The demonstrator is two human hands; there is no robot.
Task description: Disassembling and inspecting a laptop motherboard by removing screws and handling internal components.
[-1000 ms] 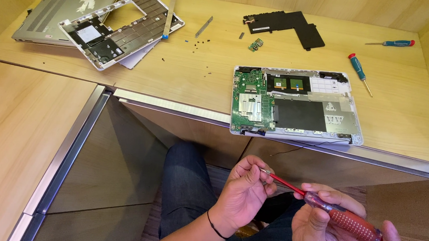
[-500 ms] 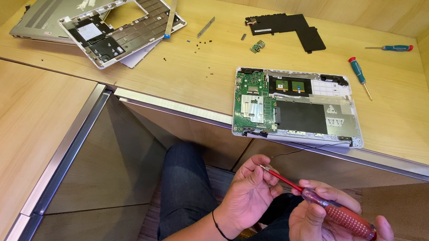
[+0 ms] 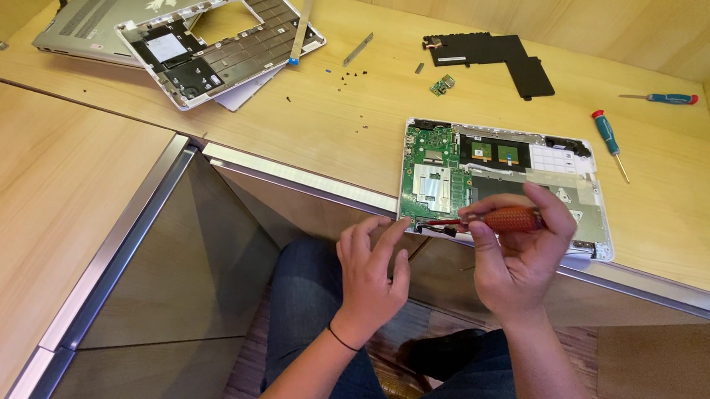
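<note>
My right hand (image 3: 518, 254) grips a red-handled screwdriver (image 3: 504, 220), held level with its tip pointing left at the front-left corner of the opened laptop base (image 3: 568, 165). That base lies on the wooden desk (image 3: 341, 143) with its green circuit board (image 3: 429, 172) exposed. My left hand (image 3: 369, 276) hovers just below the desk edge, fingers spread and raised toward the screwdriver tip, holding nothing I can see.
Two blue-handled screwdrivers (image 3: 609, 139) (image 3: 663, 98) lie at the right. A black flat part (image 3: 493, 55), a small green board (image 3: 440, 85) and several loose screws (image 3: 351, 78) sit mid-desk. A keyboard frame (image 3: 218, 46) and grey laptop lid (image 3: 116, 13) lie far left.
Both hands rose from my lap to the desk edge. The screwdriver, earlier held by both hands, is now in the right hand alone, its tip at the laptop's corner.
</note>
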